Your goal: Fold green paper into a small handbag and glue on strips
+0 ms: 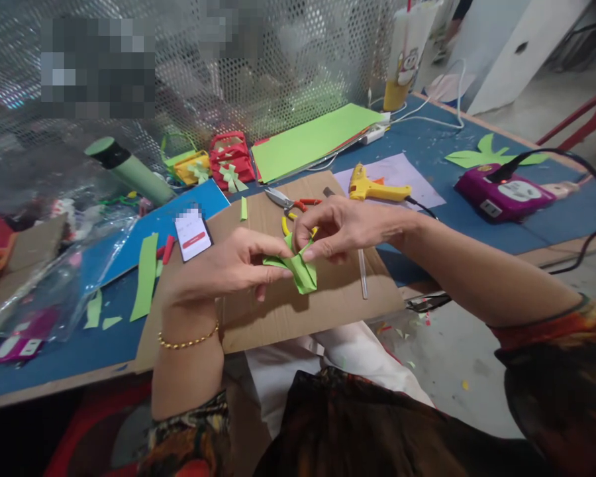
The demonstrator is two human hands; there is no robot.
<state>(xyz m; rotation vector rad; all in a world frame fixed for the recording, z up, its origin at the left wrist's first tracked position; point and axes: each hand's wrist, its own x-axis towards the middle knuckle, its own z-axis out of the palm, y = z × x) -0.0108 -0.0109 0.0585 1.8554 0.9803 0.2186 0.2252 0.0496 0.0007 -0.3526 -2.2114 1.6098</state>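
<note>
1. Centrally in the frame, the left hand point(228, 265) and the right hand point(340, 228) meet over a folded green paper piece point(298, 265), both pinching it.
2. The left hand's thumb and fingertips are closed on the left end of the folded green paper piece; a thin gold bracelet point(189, 342) circles that wrist.
3. The right hand comes in from the right of the frame, its thumb and forefinger pressed together on the top of the paper, the other fingers curled beside them.
4. The paper is held just above a flat brown cardboard sheet point(328, 298) that lies on the blue table top point(477, 212).
5. Just behind the hands, on the cardboard, lie scissors with orange handles point(291, 202), partly hidden by the right hand.
6. A yellow glue gun point(375, 189) rests right of the scissors on a pale lilac sheet point(402, 172), and a clear glue stick point(362, 273) lies on the cardboard below the right hand.
7. Left of centre, a phone with a lit screen point(193, 233) lies near long green paper strips point(145, 275).
8. Toward the upper centre sit a stack of green paper sheets point(312, 136), small red and yellow paper baskets point(218, 162) and a green cylindrical bottle point(129, 169) lying tilted.
9. At the right of the frame, a purple power strip point(506, 195) has a black plug in it.
</note>
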